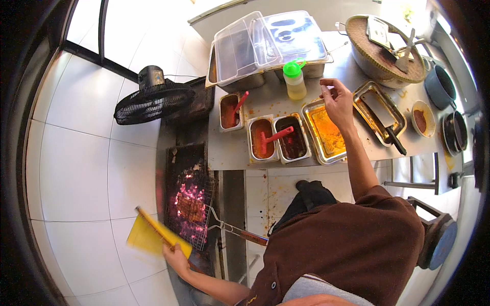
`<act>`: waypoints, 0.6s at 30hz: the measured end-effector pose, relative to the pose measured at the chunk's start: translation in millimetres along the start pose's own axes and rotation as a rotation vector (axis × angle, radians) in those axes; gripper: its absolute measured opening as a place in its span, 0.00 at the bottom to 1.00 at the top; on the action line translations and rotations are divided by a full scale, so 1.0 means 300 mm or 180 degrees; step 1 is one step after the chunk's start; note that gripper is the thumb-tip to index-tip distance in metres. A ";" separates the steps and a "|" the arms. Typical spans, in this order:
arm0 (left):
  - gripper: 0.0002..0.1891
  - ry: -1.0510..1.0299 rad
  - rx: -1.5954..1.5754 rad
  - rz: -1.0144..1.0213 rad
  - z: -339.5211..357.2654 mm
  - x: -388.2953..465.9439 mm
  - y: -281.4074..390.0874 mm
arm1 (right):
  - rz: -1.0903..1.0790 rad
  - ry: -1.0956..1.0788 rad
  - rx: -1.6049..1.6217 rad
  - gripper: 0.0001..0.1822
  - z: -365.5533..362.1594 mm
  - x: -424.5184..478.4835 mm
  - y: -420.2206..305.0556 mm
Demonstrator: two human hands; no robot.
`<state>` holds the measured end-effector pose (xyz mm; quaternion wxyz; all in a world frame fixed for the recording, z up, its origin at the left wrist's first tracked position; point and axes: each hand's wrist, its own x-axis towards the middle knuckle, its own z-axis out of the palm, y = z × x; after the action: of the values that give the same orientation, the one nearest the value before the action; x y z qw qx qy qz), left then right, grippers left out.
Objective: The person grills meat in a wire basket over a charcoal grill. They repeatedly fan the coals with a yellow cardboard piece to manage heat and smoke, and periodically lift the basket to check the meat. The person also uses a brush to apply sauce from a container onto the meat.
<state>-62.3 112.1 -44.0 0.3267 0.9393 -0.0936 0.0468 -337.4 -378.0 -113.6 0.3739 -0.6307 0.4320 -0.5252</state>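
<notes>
In my left hand [176, 257] is a yellow hand fan [147, 235] with a wooden stick, blurred, beside the charcoal grill [170, 199]. Glowing coals [187, 189] lie under a wire grill basket [204, 225], which has browned food [191, 208] in it. The basket's wooden handle [252, 237] points towards my body. My right hand [338, 101] hovers at the table, fingers curled and thumb near the index finger; whether anything is pinched there I cannot tell. Below it is a steel tray [319, 157] of orange sauce, partly covered by my forearm.
Sauce pans [263, 157] with red brushes [277, 134] stand near a green-capped squeeze bottle [295, 84]. Behind are lidded steel containers [245, 49]. A tray with a black-handled knife [396, 141], a bowl [423, 118] and a woven basket [367, 57] lie right. An electric fan [153, 103] stands left.
</notes>
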 end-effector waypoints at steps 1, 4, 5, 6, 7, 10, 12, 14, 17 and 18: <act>0.16 -0.0711 -0.0478 0.0363 0.000 0.000 0.007 | -0.0023 -0.0027 0.0019 0.09 0.008 0.006 -0.007; 0.16 -0.0663 -0.0886 0.0140 0.029 -0.027 0.087 | -0.0207 -0.0037 -0.0188 0.10 0.027 0.032 0.025; 0.16 -0.0432 -0.0694 0.0019 0.027 -0.024 0.090 | -0.0280 0.0020 -0.0486 0.11 0.028 0.056 0.048; 0.16 -0.0212 -0.0507 -0.0086 0.026 -0.012 0.091 | -0.0355 0.0096 -0.0790 0.12 0.027 0.088 0.071; 0.16 -0.0067 -0.0367 0.0048 0.011 0.003 0.073 | -0.0423 0.0176 -0.1090 0.13 0.023 0.124 0.098; 0.18 0.0309 0.0183 0.0228 -0.011 0.028 0.068 | -0.0347 0.0444 -0.1708 0.17 0.012 0.272 0.250; 0.18 0.0328 0.0638 0.0324 -0.014 0.034 0.015 | -0.0151 0.0427 -0.1790 0.21 0.050 0.354 0.372; 0.19 0.0049 0.0235 0.0059 -0.004 0.038 0.023 | -0.0085 0.0480 -0.1957 0.22 0.064 0.404 0.422; 0.20 0.0054 -0.0385 0.0036 0.013 0.029 0.085 | 0.0045 0.0441 -0.2056 0.23 0.088 0.453 0.433; 0.20 -0.0031 -0.0527 0.0004 0.009 0.032 0.075 | 0.0110 0.0407 -0.2084 0.23 0.093 0.472 0.424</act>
<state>-57.7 91.6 -31.3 0.4027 0.9093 -0.0993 0.0345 -318.5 -554.5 -187.9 0.1323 -0.6756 0.6111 -0.3907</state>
